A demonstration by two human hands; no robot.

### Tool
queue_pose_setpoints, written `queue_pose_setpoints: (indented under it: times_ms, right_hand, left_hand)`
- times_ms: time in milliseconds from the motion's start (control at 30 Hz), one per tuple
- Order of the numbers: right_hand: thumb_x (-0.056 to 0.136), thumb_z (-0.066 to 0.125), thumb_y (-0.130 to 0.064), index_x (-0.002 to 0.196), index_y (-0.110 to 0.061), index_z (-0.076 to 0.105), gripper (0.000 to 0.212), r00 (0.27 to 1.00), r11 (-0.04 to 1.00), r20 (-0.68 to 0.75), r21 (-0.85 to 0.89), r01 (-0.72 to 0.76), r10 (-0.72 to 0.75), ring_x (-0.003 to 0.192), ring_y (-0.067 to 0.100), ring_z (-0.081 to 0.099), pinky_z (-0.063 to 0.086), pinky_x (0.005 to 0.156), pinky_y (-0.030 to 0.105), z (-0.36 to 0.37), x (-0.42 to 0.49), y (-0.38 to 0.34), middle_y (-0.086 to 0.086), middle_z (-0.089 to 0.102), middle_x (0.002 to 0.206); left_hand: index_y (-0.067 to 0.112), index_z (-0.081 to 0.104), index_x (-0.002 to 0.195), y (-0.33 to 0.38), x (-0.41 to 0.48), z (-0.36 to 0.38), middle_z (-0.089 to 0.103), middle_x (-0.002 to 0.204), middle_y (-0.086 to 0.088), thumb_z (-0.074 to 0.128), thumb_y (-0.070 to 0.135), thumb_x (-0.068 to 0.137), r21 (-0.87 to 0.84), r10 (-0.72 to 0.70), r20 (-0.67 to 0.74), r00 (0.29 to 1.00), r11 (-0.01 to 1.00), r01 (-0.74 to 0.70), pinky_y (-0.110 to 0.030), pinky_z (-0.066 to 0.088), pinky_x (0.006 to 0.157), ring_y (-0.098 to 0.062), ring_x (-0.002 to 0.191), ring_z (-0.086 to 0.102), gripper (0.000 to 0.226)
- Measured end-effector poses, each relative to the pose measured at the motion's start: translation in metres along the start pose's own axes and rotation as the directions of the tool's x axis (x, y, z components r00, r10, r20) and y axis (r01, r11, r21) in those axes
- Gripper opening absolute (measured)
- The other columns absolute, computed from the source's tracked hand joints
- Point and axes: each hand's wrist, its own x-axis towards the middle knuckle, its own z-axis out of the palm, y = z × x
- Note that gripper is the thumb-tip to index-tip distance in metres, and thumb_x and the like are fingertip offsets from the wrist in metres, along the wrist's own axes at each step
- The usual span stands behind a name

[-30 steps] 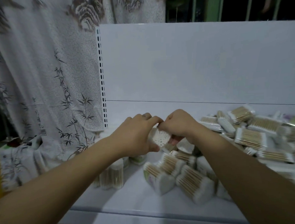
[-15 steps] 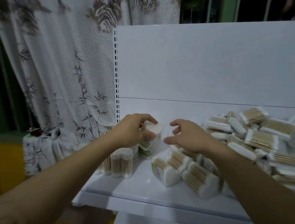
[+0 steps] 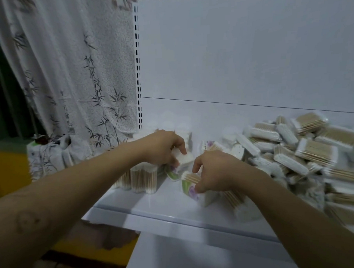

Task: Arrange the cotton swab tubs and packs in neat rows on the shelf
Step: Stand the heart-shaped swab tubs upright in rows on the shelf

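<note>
Shelf scene: your left hand grips a white-topped tub, fingers curled over it, tub tilted just right of the upright tubs at the left end. Your right hand pinches a floral-label tub lying sideways at the near-left edge of the loose pile

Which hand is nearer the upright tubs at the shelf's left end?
Left. The left hand sits just above the upright tubs, holding a second tub; the right hand is farther right, gripping a lying tub.
</note>
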Motion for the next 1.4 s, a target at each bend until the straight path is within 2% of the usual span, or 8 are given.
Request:
queue_pose_setpoints:
  times_ms: [233,400,533,733,900,1167,1300,1400]
  right_hand:
    - [0.075,0.074,-0.051,0.115,-0.019,0.064,0.052,1.000,1.000,0.006,-0.021,0.017,-0.017,0.097,0.018,0.059,0.051,0.084,0.033,0.003,-0.003,0.002,-0.001,0.067,0.102]
    - [0.074,0.075,-0.055,0.133,-0.024,0.047,0.072,0.998,0.984,0.053,-0.173,0.038,-0.029,0.108,0.018,0.054,0.040,0.096,0.036,0.005,-0.010,0.003,-0.003,0.060,0.122]
    - [0.077,0.073,-0.045,0.127,-0.025,0.049,0.059,0.997,0.961,0.023,-0.265,0.083,-0.080,0.107,0.021,0.055,0.031,0.100,0.041,0.010,-0.011,0.003,-0.001,0.062,0.117]
    - [0.077,0.075,-0.035,0.127,-0.030,0.055,0.053,0.993,0.977,-0.027,0.176,0.117,-0.114,0.082,0.009,0.053,0.042,0.073,0.025,-0.003,-0.018,0.010,-0.014,0.052,0.089]
    - [0.074,0.073,-0.024,0.103,-0.034,0.066,0.031,0.987,0.894,-0.159,0.437,0.100,-0.033,0.066,0.001,0.051,0.039,0.060,0.020,-0.008,-0.014,0.016,-0.017,0.048,0.077]
    - [0.080,0.060,-0.025,0.090,-0.016,0.066,0.015,0.955,0.518,-0.145,0.855,-0.011,0.258,0.073,0.018,0.051,0.043,0.067,0.031,-0.011,-0.012,0.005,0.000,0.059,0.084]
    - [0.084,0.054,-0.029,0.102,-0.019,0.066,0.024,0.962,0.353,-0.079,0.935,-0.020,0.263,0.072,0.018,0.053,0.047,0.059,0.028,-0.013,-0.017,-0.008,0.000,0.059,0.092]
    - [0.089,0.052,-0.036,0.097,-0.011,0.066,0.029,0.979,0.238,-0.015,0.971,-0.035,0.205,0.063,0.020,0.056,0.049,0.058,0.030,-0.009,-0.024,-0.015,0.007,0.060,0.079]
  left_hand:
    - [0.035,0.060,0.120,0.004,0.000,0.005,0.056,0.118,0.010,0.071,0.042,0.082,0.161,0.082,-0.029,0.996,0.984,-0.077,-0.026,0.033,0.083,-0.006,0.092,0.043,0.040]
    - [0.029,0.060,0.120,0.003,0.000,0.014,0.059,0.110,0.007,0.068,0.019,0.082,0.147,0.053,-0.060,0.997,0.988,-0.043,-0.027,0.044,0.080,-0.010,0.090,0.048,0.040]
    - [0.028,0.059,0.119,0.004,-0.002,0.015,0.058,0.112,0.007,0.063,0.017,0.084,0.198,0.049,-0.070,0.996,0.980,-0.035,-0.033,0.048,0.085,-0.013,0.100,0.053,0.037]
    - [0.028,0.057,0.124,0.010,-0.008,0.009,0.057,0.122,0.004,0.059,0.028,0.091,0.245,0.075,-0.098,0.992,0.968,-0.049,-0.033,0.041,0.094,-0.017,0.112,0.053,0.034]
    - [0.024,0.064,0.113,0.023,-0.032,0.007,0.063,0.105,0.004,0.061,0.021,0.090,-0.046,0.065,-0.342,0.938,0.995,-0.086,-0.032,0.046,0.087,-0.011,0.094,0.060,0.023]
    - [0.024,0.055,0.120,0.046,-0.074,0.036,0.056,0.097,0.010,0.057,0.046,0.080,-0.212,-0.004,-0.566,0.824,0.967,-0.141,-0.036,0.049,0.082,-0.010,0.092,0.056,0.046]
    - [0.022,0.047,0.131,0.055,-0.080,0.056,0.044,0.119,0.003,0.055,0.063,0.075,-0.181,-0.005,-0.654,0.757,0.972,-0.150,-0.034,0.045,0.087,-0.016,0.108,0.047,0.070]
    - [0.023,0.040,0.140,0.054,-0.081,0.065,0.040,0.130,0.002,0.070,0.049,0.080,-0.249,-0.030,-0.715,0.699,0.944,-0.214,-0.029,0.041,0.096,-0.014,0.120,0.041,0.072]
